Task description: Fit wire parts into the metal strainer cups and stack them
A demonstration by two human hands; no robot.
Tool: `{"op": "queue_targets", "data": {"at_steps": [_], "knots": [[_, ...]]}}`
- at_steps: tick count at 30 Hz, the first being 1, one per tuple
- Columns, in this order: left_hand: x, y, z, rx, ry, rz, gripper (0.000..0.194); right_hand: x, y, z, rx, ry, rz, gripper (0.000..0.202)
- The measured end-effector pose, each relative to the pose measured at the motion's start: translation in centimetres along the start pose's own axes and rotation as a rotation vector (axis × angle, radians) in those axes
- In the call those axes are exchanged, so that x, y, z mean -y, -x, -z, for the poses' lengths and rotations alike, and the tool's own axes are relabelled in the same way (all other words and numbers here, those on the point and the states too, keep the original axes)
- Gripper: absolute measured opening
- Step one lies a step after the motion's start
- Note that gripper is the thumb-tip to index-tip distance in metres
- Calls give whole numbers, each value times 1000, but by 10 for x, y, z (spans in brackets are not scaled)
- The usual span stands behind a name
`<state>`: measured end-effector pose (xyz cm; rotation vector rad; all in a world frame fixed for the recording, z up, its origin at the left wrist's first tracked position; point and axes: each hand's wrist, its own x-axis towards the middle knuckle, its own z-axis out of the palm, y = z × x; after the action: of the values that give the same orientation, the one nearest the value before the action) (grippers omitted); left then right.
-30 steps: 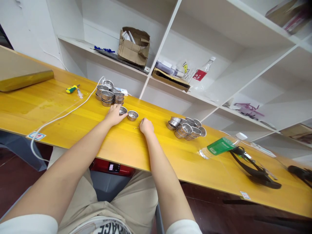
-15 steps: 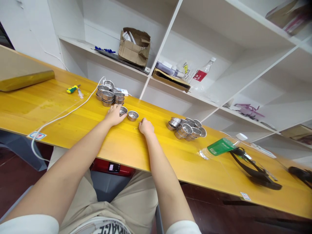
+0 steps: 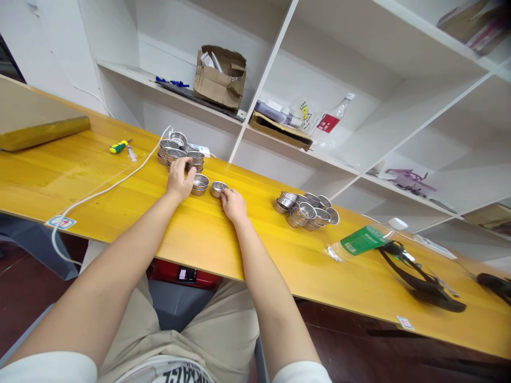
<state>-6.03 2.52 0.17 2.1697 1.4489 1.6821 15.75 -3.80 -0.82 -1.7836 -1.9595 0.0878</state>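
Note:
Small perforated metal sink strainer baskets sit on the yellow table. My left hand (image 3: 180, 180) is at the front of the left cluster of baskets (image 3: 174, 154), its thumb and fingers apart, with fingertips overlapping the front baskets. Just right of its thumb stands a nearer strainer basket (image 3: 200, 184), which looks like more than one nested. My right hand (image 3: 235, 205) pinches the right side of a single strainer basket (image 3: 217, 189), which rests on the table. Whatever lies under the right fingers is hidden.
To the right is another cluster of strainer baskets (image 3: 305, 210). Beyond it lie a green-labelled bottle (image 3: 364, 239) and a black headset strap (image 3: 419, 279). A white cable (image 3: 115, 183) crosses the table at left, near a screwdriver (image 3: 120, 146). White shelves (image 3: 319, 175) rise behind.
My left hand has moved off the nearer basket, up and left to the cluster. My right hand has shifted up and left from a small thin item on the table to the single basket.

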Motion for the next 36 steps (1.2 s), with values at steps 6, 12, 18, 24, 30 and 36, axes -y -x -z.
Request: {"op": "queue_targets", "data": {"at_steps": [6, 12, 18, 24, 30, 36], "knots": [[-21, 9, -3, 87, 21, -307, 67, -1, -1, 2, -302, -150, 157, 34], [-25, 16, -19, 116, 76, -395, 78, 9, 3, -3, -366, -248, 424, 27], [-26, 16, -18, 113, 21, -454, 67, 19, 8, -1, -366, -300, 337, 19], [-52, 23, -16, 299, -101, -581, 62, 17, 5, 6, -380, -228, 15, 17], [-51, 32, -11, 344, -137, -599, 64, 17, 7, 16, -433, -151, 88, 8], [-42, 39, -6, 273, -119, -558, 68, 29, 4, 14, -364, -574, 56, 15]]}}
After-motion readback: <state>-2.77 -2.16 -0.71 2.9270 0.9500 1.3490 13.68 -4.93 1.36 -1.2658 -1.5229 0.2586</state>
